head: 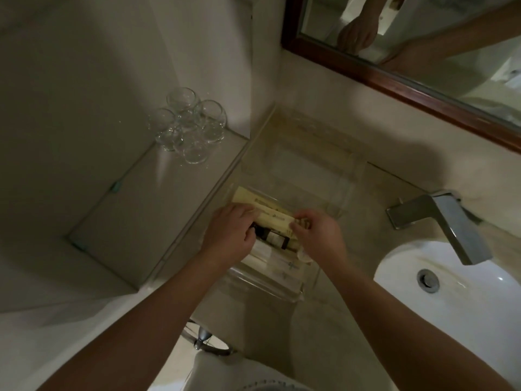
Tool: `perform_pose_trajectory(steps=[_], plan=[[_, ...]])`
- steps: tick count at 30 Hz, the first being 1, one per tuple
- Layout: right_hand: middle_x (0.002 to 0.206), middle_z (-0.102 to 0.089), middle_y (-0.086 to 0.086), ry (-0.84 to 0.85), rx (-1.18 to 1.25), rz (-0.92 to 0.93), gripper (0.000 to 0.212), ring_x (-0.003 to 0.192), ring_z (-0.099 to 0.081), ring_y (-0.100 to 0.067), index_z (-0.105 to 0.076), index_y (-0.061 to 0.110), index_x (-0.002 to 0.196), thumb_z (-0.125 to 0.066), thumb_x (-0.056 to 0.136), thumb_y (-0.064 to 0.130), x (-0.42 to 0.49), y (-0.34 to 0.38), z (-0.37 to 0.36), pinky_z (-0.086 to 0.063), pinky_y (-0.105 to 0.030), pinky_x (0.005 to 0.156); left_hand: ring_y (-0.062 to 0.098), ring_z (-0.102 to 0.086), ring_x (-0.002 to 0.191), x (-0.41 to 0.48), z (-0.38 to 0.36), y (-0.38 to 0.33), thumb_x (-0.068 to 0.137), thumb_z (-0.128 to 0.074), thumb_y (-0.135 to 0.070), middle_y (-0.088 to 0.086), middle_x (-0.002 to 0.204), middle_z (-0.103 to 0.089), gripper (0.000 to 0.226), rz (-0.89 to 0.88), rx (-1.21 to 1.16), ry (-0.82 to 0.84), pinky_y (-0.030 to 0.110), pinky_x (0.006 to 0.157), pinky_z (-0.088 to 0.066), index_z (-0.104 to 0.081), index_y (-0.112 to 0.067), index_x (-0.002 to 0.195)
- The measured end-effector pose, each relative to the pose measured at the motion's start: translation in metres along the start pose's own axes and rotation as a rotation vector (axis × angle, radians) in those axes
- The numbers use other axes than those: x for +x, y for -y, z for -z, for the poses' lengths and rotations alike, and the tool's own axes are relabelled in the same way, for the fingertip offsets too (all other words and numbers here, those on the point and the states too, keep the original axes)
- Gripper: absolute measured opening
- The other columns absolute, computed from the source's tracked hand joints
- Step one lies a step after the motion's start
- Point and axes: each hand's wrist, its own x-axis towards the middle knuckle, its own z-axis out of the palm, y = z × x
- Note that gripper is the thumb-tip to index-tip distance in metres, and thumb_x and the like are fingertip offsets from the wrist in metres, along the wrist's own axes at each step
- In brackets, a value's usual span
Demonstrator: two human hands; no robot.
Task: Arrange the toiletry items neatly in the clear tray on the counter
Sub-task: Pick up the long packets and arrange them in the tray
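A clear tray (298, 170) is seen on the beige counter (332, 320), against the wall. Both hands are placed over its near part: the left hand (229, 235) and the right hand (318, 235) are each closed on an end of a pale yellow packet (270, 215). A dark small bottle (272, 238) is seen lying beneath it. Clear glasses (187, 125) are stood on a ledge at left; a chrome faucet (442, 224) is mounted above the white sink (479, 306).

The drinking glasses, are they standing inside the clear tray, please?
No, the glasses stand on the ledge left of the clear tray, apart from it.
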Motion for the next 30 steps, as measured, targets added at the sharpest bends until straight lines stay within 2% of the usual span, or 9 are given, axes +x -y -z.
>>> perform_pose_trajectory(steps=[2, 7, 11, 13, 17, 20, 23, 26, 30], plan=[[0.08, -0.066, 0.007, -0.006, -0.058, 0.01, 0.019, 0.064, -0.06, -0.009, -0.068, 0.03, 0.106, -0.062, 0.089, 0.036, 0.001, -0.002, -0.001, -0.05, -0.028, 0.059, 0.023, -0.055, 0.114, -0.001, -0.003, 0.0, 0.081, -0.043, -0.032, 0.002, 0.124, -0.062, 0.046, -0.016, 0.03, 0.033, 0.04, 0.095, -0.045, -0.062, -0.017, 0.12], [0.092, -0.075, 0.003, -0.021, -0.266, 0.131, 0.021, 0.086, -0.066, -0.024, -0.075, 0.028, 0.097, -0.059, 0.084, 0.031, 0.01, -0.004, -0.008, -0.049, -0.029, 0.073, 0.026, -0.054, 0.11, -0.003, -0.005, 0.0, 0.083, -0.047, -0.034, 0.004, 0.12, -0.061, 0.044, -0.046, 0.125, 0.016, 0.041, 0.091, -0.044, -0.06, -0.018, 0.123], [0.086, -0.071, 0.002, -0.034, -0.388, 0.126, 0.018, 0.086, -0.061, -0.024, -0.073, 0.03, 0.095, -0.058, 0.085, 0.031, 0.01, 0.001, -0.013, -0.051, -0.032, 0.071, 0.028, -0.04, 0.126, -0.002, -0.006, -0.005, 0.086, -0.052, -0.036, 0.006, 0.139, -0.047, 0.046, -0.031, 0.173, 0.089, 0.046, 0.1, -0.038, -0.054, -0.02, 0.13], [0.082, -0.07, 0.002, -0.059, -0.397, 0.124, 0.013, 0.084, -0.061, -0.023, -0.07, 0.029, 0.091, -0.059, 0.085, 0.03, 0.008, 0.001, -0.014, -0.049, -0.031, 0.069, 0.025, -0.027, 0.138, -0.003, -0.007, -0.006, 0.09, -0.047, -0.035, 0.002, 0.152, -0.033, 0.05, -0.039, 0.162, 0.145, 0.045, 0.11, -0.029, -0.045, -0.02, 0.137], [0.079, -0.07, 0.001, -0.111, -0.408, 0.155, 0.02, 0.078, -0.063, -0.024, -0.072, 0.026, 0.085, -0.052, 0.087, 0.026, 0.004, 0.004, -0.016, -0.051, -0.03, 0.066, 0.023, -0.021, 0.142, -0.002, -0.001, -0.007, 0.094, -0.042, -0.039, -0.002, 0.156, -0.025, 0.055, -0.051, 0.194, 0.182, 0.043, 0.113, -0.022, -0.032, -0.021, 0.145], [0.091, -0.073, 0.001, -0.186, -0.292, 0.126, 0.022, 0.084, -0.066, -0.022, -0.073, 0.026, 0.099, -0.053, 0.089, 0.026, -0.008, 0.001, -0.005, -0.054, -0.035, 0.073, 0.026, -0.028, 0.137, 0.001, 0.006, -0.012, 0.093, -0.044, -0.042, 0.001, 0.153, -0.032, 0.059, -0.056, 0.21, 0.182, 0.044, 0.11, -0.027, -0.03, -0.019, 0.146], [0.101, -0.072, 0.003, -0.249, -0.154, 0.046, 0.022, 0.091, -0.066, -0.02, -0.071, 0.025, 0.106, -0.057, 0.089, 0.024, -0.035, -0.022, 0.01, -0.051, -0.031, 0.076, 0.028, -0.036, 0.129, -0.002, 0.009, -0.02, 0.089, -0.049, -0.037, 0.006, 0.141, -0.045, 0.054, -0.038, 0.212, 0.127, 0.043, 0.104, -0.033, -0.041, -0.015, 0.138], [0.099, -0.071, 0.004, -0.303, -0.081, -0.025, 0.021, 0.089, -0.065, -0.018, -0.07, 0.027, 0.105, -0.057, 0.088, 0.025, -0.069, -0.061, 0.027, -0.051, -0.03, 0.076, 0.029, -0.047, 0.113, -0.013, 0.009, -0.047, 0.082, -0.053, -0.025, 0.009, 0.122, -0.058, 0.041, -0.027, 0.171, 0.009, 0.04, 0.091, -0.039, -0.054, -0.011, 0.12], [0.096, -0.07, 0.004, -0.326, -0.011, -0.095, 0.021, 0.088, -0.065, -0.017, -0.069, 0.026, 0.107, -0.06, 0.088, 0.026, -0.119, -0.12, 0.058, -0.05, -0.031, 0.077, 0.031, -0.052, 0.098, -0.036, -0.001, -0.127, 0.077, -0.05, -0.024, 0.01, 0.106, -0.062, 0.033, -0.109, 0.148, -0.022, 0.04, 0.082, -0.045, -0.055, -0.012, 0.107]])
